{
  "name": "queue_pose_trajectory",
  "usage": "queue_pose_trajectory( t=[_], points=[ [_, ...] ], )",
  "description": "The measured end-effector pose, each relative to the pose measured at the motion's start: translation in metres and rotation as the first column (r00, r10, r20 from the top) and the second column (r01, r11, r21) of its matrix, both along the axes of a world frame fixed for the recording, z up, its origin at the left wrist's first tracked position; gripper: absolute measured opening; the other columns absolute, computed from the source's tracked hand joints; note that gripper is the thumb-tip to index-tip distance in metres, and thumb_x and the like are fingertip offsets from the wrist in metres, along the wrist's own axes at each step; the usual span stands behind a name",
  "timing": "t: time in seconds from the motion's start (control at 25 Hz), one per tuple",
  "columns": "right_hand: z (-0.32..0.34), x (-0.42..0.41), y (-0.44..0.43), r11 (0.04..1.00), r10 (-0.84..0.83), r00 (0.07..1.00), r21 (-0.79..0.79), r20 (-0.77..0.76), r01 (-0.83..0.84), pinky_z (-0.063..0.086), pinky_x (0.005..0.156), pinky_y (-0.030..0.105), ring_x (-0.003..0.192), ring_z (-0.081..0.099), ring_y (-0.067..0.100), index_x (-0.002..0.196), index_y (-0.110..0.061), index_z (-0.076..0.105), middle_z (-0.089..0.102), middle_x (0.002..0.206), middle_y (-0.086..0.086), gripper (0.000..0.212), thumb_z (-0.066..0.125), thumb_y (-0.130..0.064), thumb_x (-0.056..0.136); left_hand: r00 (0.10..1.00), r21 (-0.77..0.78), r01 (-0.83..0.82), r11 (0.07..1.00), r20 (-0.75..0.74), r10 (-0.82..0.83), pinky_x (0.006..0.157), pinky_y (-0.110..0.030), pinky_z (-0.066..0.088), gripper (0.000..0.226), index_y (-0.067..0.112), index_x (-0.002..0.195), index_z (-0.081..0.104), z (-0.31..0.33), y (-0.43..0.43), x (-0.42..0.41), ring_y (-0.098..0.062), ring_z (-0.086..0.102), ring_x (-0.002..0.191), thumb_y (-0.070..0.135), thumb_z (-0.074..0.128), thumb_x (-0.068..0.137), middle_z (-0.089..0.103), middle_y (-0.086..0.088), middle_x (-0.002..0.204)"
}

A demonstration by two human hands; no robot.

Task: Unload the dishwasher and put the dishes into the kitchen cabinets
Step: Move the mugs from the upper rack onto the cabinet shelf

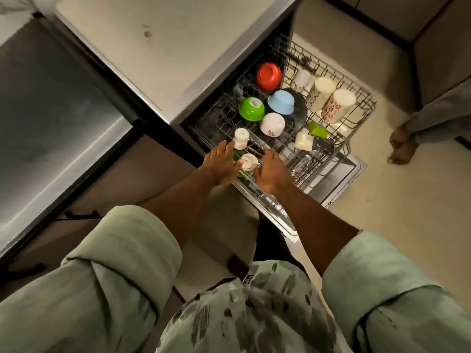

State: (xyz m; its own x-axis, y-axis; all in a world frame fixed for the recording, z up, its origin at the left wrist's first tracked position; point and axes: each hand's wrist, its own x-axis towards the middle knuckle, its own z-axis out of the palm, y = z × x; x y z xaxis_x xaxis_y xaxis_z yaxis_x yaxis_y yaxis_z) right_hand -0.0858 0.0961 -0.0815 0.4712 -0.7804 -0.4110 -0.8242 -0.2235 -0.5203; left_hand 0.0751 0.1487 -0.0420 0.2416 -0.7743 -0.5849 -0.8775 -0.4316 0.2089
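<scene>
Between both hands [221, 164] [272, 174] — small cup [248, 161]

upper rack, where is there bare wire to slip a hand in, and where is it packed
Bare wire shows on the upper rack at its far end beyond the orange-red plastic bowl, and along the inner side left of the green plastic bowl. The middle is crowded with upturned bowls. Both the left hand and right hand flank the small white cup.
</scene>
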Motion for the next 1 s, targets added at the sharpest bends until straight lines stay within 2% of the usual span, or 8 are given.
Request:
queue_pose_trajectory(
  t=[0.12,0.32,0.48,0.56,0.64,0.84,1.0],
  points=[
    [-0.033,0.009,-0.018,0.998,0.063,0.996,0.032,-0.063,-0.061,0.051,0.092,0.05,0.115,0.056,0.037,0.141,-0.01,0.032,0.044,0.138,0.016,0.071,0.072,-0.019,0.083,0.999,0.053,0.051,0.997,0.014,-0.052,0.117,-0.051,0.01,0.073,0.015,0.154,0.003,-0.027,-0.029,0.015,-0.035,0.007,0.148,0.051,0.033,0.099,0.003,-0.014,0.162],
    [-0.079,0.025,-0.041,0.983,0.184,0.978,0.032,-0.101,-0.182,0.052,0.091,0.05,0.114,0.056,0.038,0.139,-0.004,0.036,0.045,0.138,0.02,0.069,0.074,-0.01,0.081,0.995,0.09,0.099,0.991,0.013,-0.101,0.119,-0.049,0.012,0.083,0.009,0.154,0.001,-0.081,-0.073,0.042,-0.035,0.01,0.147,0.046,0.047,0.095,0.006,-0.017,0.161],
    [-0.116,0.035,-0.049,0.956,0.292,0.952,-0.009,-0.093,-0.294,0.053,0.09,0.045,0.112,0.058,0.033,0.136,-0.005,0.04,0.052,0.131,0.017,0.072,0.08,-0.016,0.077,0.994,0.079,-0.015,0.997,-0.108,0.024,0.119,-0.049,0.014,0.097,0.01,0.154,-0.003,-0.119,-0.101,0.049,-0.037,0.008,0.147,0.036,0.064,0.088,0.002,-0.017,0.161],
    [-0.128,0.038,-0.052,0.939,0.339,0.935,-0.018,-0.104,-0.343,0.052,0.092,0.046,0.116,0.056,0.034,0.137,-0.005,0.041,0.052,0.134,0.018,0.072,0.079,-0.016,0.078,0.969,0.015,-0.155,0.988,-0.193,0.155,0.116,-0.047,0.022,0.104,0.01,0.153,-0.001,-0.133,-0.109,0.048,-0.038,0.017,0.144,0.026,0.072,0.083,0.009,-0.02,0.158],
    [-0.14,0.041,-0.053,0.928,0.365,0.925,-0.035,-0.107,-0.37,0.048,0.095,0.047,0.12,0.054,0.033,0.138,-0.006,0.042,0.052,0.136,0.018,0.07,0.077,-0.013,0.078,0.95,-0.023,-0.249,0.968,-0.199,0.24,0.11,-0.044,0.03,0.104,0.009,0.153,0.001,-0.147,-0.117,0.045,-0.037,0.027,0.14,0.019,0.075,0.08,0.017,-0.02,0.156],
    [-0.168,0.05,-0.055,0.938,0.344,0.937,-0.018,-0.068,-0.346,0.049,0.093,0.047,0.119,0.052,0.034,0.139,-0.008,0.042,0.05,0.136,0.016,0.071,0.074,-0.009,0.077,0.945,-0.056,-0.309,0.949,-0.13,0.3,0.1,-0.045,0.044,0.09,0.01,0.15,0.021,-0.183,-0.125,0.049,-0.036,0.045,0.127,0.028,0.075,0.08,0.04,-0.019,0.143],
    [-0.182,0.059,-0.058,0.929,0.365,0.926,-0.027,-0.096,-0.369,0.05,0.089,0.045,0.116,0.052,0.034,0.14,-0.011,0.039,0.051,0.133,0.016,0.076,0.078,-0.017,0.074,0.917,-0.156,-0.378,0.912,-0.195,0.347,0.093,-0.046,0.047,0.073,0.01,0.134,0.044,-0.204,-0.128,0.058,-0.034,0.052,0.118,0.026,0.08,0.072,0.051,-0.014,0.132]
  ],
)
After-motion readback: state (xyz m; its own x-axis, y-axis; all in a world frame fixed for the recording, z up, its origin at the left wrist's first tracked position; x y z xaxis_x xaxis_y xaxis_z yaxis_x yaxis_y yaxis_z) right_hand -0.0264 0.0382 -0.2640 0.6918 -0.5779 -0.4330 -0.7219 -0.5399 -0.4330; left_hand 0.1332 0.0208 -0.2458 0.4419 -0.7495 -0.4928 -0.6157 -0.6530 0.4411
